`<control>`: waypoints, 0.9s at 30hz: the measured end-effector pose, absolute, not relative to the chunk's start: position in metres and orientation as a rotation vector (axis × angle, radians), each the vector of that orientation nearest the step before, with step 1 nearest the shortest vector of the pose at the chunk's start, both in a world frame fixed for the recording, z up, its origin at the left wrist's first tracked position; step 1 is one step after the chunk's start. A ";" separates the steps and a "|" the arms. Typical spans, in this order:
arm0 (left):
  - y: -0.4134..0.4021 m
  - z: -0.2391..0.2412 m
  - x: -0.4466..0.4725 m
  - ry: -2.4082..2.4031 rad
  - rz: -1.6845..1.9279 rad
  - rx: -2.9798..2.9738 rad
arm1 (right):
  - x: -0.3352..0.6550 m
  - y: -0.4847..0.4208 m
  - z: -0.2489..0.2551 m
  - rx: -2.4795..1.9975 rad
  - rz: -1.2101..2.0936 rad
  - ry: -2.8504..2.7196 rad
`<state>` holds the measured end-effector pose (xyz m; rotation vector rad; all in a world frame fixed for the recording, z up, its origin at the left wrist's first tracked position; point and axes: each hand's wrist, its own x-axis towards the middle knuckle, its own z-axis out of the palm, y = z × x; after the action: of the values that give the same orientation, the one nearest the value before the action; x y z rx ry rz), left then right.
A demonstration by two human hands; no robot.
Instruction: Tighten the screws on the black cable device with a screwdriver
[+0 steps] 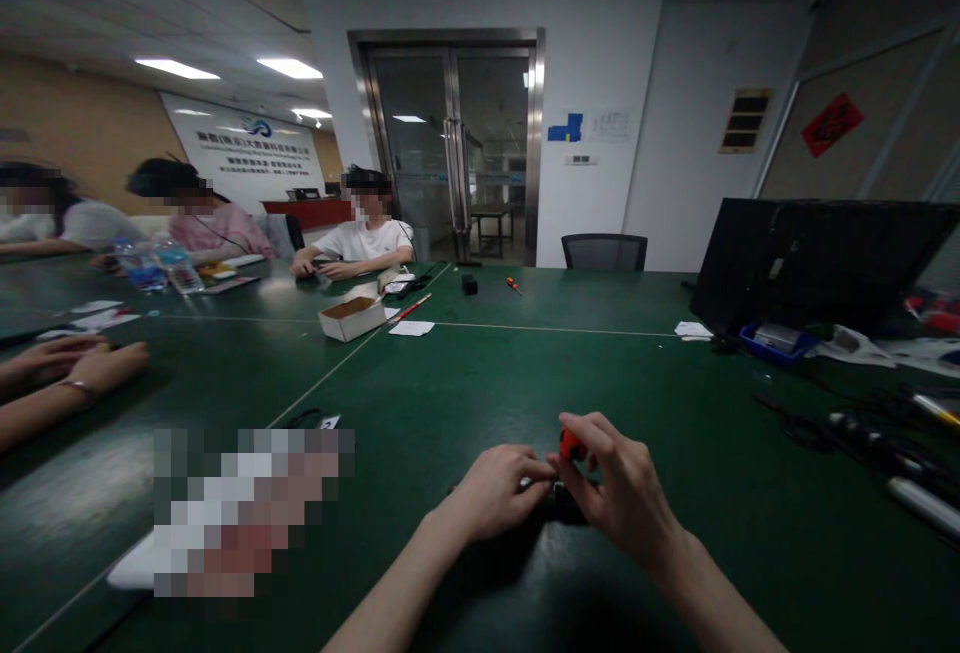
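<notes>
- Hands meet fingertip to fingertip low over counter [525,373], nearer the camera than cardboard box [351,317] & to its right.
- R hand [622,493]: thumb + fingers closed narrow on small red part [570,446].
- L hand [499,493]: curled, tips pinched at black piece [566,508] just under red part; exact grip hidden.
- Step, prob.: working red part against black piece.
- Next move needs steady pinch & fine alignment, parts tiny.
</notes>
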<state>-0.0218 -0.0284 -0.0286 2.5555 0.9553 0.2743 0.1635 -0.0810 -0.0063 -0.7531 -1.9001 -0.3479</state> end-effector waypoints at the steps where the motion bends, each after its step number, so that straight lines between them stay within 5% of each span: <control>1: -0.028 -0.029 -0.022 0.953 0.272 2.555 | 0.164 -0.081 -0.006 -0.763 -0.334 -1.905; 27: -0.026 -0.030 -0.023 0.929 0.269 2.560 | 0.163 -0.081 -0.008 -0.800 -0.239 -1.860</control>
<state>-0.0234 -0.0255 -0.0304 2.5597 0.9295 0.2687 0.1633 -0.0806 -0.0084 -0.8005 -1.8596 -0.2390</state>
